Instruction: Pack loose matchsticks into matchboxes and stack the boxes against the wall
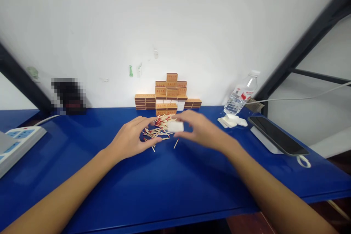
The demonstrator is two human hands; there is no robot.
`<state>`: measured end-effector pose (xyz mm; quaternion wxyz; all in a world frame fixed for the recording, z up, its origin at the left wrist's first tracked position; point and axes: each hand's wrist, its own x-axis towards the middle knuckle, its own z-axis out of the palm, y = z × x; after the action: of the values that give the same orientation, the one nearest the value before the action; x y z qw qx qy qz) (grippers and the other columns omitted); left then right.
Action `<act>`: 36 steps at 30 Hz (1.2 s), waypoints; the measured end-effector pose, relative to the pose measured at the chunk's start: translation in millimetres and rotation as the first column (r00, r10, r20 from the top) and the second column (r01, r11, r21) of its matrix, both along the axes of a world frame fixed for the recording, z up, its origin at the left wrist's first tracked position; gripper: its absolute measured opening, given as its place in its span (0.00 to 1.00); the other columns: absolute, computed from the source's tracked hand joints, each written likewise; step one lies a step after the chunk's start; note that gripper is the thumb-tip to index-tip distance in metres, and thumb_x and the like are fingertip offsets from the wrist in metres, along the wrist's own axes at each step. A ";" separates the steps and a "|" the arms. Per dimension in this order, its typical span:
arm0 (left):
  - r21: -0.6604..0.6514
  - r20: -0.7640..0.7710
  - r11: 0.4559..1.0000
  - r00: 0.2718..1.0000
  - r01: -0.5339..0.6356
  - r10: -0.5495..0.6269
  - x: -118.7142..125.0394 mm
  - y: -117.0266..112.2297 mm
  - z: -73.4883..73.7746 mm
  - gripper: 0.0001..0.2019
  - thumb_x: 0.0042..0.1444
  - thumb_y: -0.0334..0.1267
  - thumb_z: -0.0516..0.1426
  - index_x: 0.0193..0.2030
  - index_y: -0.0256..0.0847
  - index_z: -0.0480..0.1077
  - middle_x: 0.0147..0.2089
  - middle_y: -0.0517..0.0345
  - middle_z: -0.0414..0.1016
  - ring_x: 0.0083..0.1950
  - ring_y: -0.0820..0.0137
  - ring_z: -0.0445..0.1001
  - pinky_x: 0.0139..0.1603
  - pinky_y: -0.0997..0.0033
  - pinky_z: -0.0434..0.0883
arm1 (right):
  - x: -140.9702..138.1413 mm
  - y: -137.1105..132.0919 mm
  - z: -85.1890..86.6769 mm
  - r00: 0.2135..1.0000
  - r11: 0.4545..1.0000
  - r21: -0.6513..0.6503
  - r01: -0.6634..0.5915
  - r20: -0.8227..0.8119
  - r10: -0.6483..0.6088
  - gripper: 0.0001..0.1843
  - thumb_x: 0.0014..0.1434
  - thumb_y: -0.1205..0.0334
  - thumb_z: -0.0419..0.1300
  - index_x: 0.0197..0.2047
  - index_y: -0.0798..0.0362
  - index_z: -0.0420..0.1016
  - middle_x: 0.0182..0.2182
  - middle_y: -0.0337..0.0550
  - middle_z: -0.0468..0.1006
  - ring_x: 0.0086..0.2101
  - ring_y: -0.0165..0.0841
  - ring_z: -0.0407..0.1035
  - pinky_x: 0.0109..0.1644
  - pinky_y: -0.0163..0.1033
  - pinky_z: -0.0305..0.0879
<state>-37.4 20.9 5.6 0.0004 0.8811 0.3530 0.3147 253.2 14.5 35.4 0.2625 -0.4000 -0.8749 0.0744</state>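
On the glossy blue tabletop [153,190], a wide-spread left hand [130,137] partly hides loose red-tipped wooden matches [157,132]; beside them, the right hand [200,128] pinches a white rectangular block [176,127], too blurred to identify.

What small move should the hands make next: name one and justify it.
Probably close the left hand on a few matches: its thumb and fingers stand apart beside the loose pile, while the right hand holds a small white piece, too blurred to identify, near the same matches.
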 end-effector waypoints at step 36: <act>0.273 -0.197 0.961 0.975 -0.051 0.108 -28.6 30.7 -4.7 0.19 0.63 0.50 0.65 0.51 0.36 0.77 0.40 0.50 0.82 0.42 0.59 0.78 0.38 0.63 0.74 | -60.7 52.2 -16.3 0.876 0.998 0.032 0.045 0.480 -0.055 0.14 0.72 0.56 0.60 0.41 0.57 0.82 0.40 0.53 0.79 0.42 0.40 0.72 0.42 0.42 0.64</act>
<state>-66.0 51.6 0.9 -0.1679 0.8865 0.3407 0.2644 192.6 66.7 19.1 0.0431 -0.4257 -0.9028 -0.0424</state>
